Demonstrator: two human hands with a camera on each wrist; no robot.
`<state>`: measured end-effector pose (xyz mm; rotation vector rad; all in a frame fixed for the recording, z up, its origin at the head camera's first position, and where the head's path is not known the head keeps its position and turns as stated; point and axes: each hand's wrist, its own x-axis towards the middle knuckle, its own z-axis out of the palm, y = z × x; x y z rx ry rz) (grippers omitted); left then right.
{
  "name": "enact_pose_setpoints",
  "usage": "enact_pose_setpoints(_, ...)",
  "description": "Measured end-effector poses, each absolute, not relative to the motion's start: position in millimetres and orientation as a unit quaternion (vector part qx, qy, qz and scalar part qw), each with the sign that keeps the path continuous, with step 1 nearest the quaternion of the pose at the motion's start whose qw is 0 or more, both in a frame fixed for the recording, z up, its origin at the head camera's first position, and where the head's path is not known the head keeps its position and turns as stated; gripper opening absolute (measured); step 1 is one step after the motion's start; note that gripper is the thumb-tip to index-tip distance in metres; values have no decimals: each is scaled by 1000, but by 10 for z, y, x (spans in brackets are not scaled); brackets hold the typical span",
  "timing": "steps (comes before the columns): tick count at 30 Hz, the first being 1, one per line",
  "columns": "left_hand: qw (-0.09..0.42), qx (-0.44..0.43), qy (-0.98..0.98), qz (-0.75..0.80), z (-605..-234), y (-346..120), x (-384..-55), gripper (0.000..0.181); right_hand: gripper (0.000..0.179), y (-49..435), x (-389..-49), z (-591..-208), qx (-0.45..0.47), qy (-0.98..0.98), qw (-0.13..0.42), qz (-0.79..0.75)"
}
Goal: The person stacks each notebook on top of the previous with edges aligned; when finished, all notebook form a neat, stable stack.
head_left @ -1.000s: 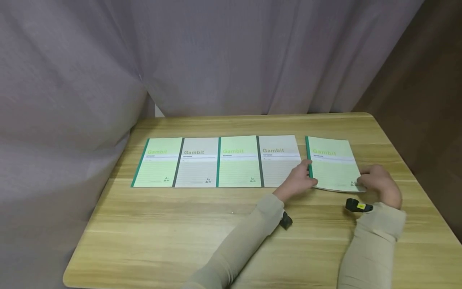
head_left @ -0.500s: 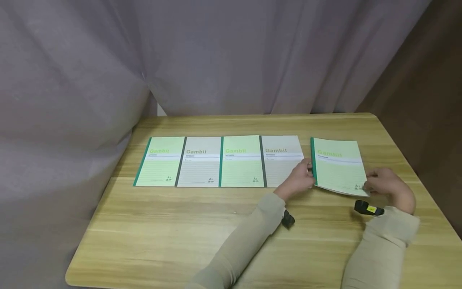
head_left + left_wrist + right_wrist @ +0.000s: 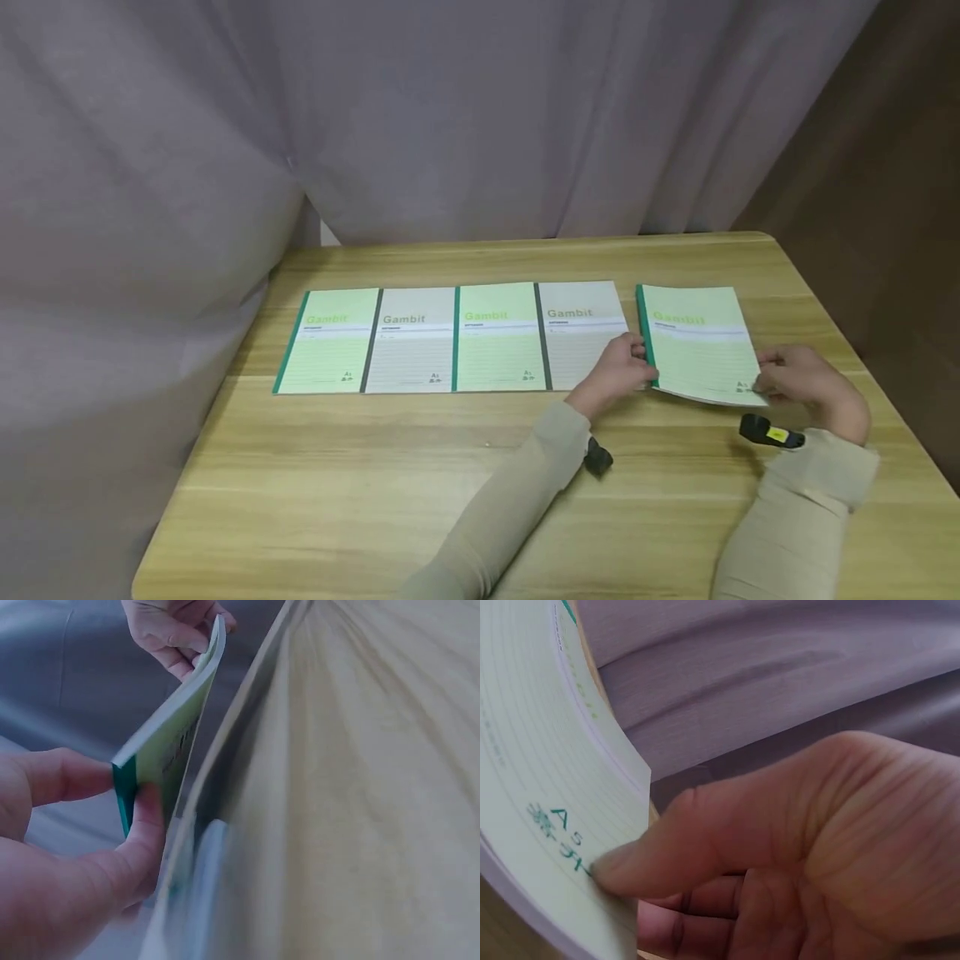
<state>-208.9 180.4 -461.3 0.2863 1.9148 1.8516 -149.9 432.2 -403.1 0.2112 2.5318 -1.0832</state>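
Note:
A light green notebook [image 3: 701,350] with a dark green spine is held between both hands at the right of the row, its near edge bowed and raised off the table. At its spine, my left hand [image 3: 617,371] pinches the notebook; the left wrist view has the thumb [image 3: 146,817] on one face and a finger on the other side. My right hand [image 3: 810,387] pinches the lower right corner. In the right wrist view the thumb [image 3: 641,866] lies over the cover near the "A5" print, with curled fingers below. A grey notebook [image 3: 581,333] lies just left of my left hand.
Farther left, a green notebook [image 3: 498,342], a grey notebook [image 3: 412,342] and another green notebook [image 3: 330,346] lie flat in a row, edges close together. The wooden table [image 3: 337,492] reaches back to a grey curtain [image 3: 450,125].
My right hand has moved a little right and toward me with the notebook's corner, and that near edge bows more. The left hand stays at the spine. The view shifts slightly.

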Motion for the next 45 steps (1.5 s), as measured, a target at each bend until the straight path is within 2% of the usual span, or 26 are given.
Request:
enact_pose_setpoints(6, 240, 95, 664, 702, -4523, 1770, -2074, 59, 41, 4303, -1484, -3975, 78, 903, 182, -381)
enact_pose_setpoints(8, 243, 91, 648, 716, -4502, 1748, -2071, 61, 48, 4291, -1485, -3953, 79, 903, 177, -383)
enact_pose_setpoints(17, 264, 93, 613, 739, -4489, 1658, -2144, 70, 51, 4204, -1542, -3888, 76, 906, 160, -384)
enact_pose_setpoints(29, 259, 64, 600, 754, -4457, 1593, -2212, 68, 47, 4080, -1575, -3829, 57, 919, 125, -370)
enact_pose_setpoints(37, 255, 60, 593, 762, -4528, 1490, -2229, 67, 33, 3972, -1642, -3897, 46, 945, 93, -311)
enact_pose_setpoints(45, 242, 63, 596, 763, -4526, 1327, -2305, 67, 36, 3774, -1748, -3907, 38, 955, 62, -287)
